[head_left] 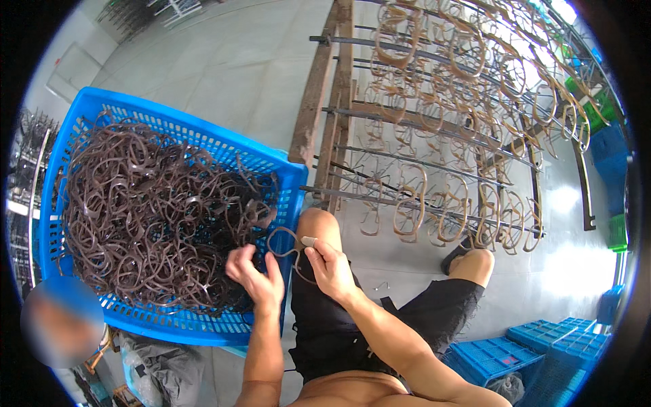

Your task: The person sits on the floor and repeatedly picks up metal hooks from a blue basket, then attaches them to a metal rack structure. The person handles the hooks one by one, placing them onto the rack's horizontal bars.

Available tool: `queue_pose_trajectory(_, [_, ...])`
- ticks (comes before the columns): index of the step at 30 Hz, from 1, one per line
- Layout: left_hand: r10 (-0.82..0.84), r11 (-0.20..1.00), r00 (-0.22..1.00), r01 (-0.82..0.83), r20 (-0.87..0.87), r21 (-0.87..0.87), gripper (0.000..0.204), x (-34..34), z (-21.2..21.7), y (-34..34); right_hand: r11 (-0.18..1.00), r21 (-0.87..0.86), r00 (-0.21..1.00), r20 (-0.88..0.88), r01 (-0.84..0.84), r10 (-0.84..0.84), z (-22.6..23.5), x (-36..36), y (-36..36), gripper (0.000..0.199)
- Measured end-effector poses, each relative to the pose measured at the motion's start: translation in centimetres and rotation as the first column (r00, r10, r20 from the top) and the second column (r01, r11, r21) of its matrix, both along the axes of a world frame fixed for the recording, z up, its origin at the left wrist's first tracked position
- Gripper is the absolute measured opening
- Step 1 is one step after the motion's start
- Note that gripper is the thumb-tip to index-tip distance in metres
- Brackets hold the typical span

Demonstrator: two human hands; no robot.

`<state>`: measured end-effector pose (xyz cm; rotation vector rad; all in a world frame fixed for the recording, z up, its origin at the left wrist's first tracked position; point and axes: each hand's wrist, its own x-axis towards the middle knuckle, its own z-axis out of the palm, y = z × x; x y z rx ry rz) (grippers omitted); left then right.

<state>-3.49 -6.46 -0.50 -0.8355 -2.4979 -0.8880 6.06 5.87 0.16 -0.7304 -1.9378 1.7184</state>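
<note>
Much here is hard to read: the dark brown eyeglass frames heaped in the blue basket [88, 108] tangle into one mass, so single pieces cannot be told apart, and the basket's near edge is partly covered by the left hand [256, 275] and forearm. A blurred patch hides whatever sits at the lower left, and the fisheye rim cuts off the stacked blue crates [495, 353] at the lower right and the far end of the drying rack [319, 102]. On that rack, rows of lighter tan frames hang on thin metal rods, those toward the top right washed out by glare. One dark eyeglass frame [281, 243] is held up just past the basket's right corner, over the person's bare knee. The right hand [329, 268] pinches it from the right side, the grip narrow, thumb and forefinger closed on the frame near its bridge, with a pale thumbnail showing. The left hand sits just to the left and slightly below, its fingers curled over the basket's rim among the heaped frames; whether its fingertips also hold the same frame or only loose pieces in the pile cannot be told, since the fingers hide the contact. The frame's lower lens ring hangs between the two hands, partly lost against the black shorts [339, 332].
</note>
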Motion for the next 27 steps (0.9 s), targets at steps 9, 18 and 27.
queue_pose_trajectory(9, [-0.014, 0.947, 0.978, 0.079, 0.207, -0.313, 0.034, -6.4, -3.1, 2.6, 0.778, -0.123, 0.745, -0.23, 0.616, -0.626, -0.3, 1.8, 4.2, 0.025])
queue_pose_trajectory(18, [-0.616, 0.784, 0.413, 0.237, 0.671, 0.573, 0.025, -0.5, 0.9, 12.3, 0.643, -0.245, 0.634, -0.125, 0.726, -0.763, -0.7, -1.8, 5.7, 0.028])
queue_pose_trajectory(27, [-0.657, 0.742, 0.374, 0.164, 0.655, 0.65, 0.018, 1.4, 0.8, 15.4, 0.592, -0.482, 0.523, -0.284, 0.647, -0.803, -1.8, -3.0, 6.3, 0.029])
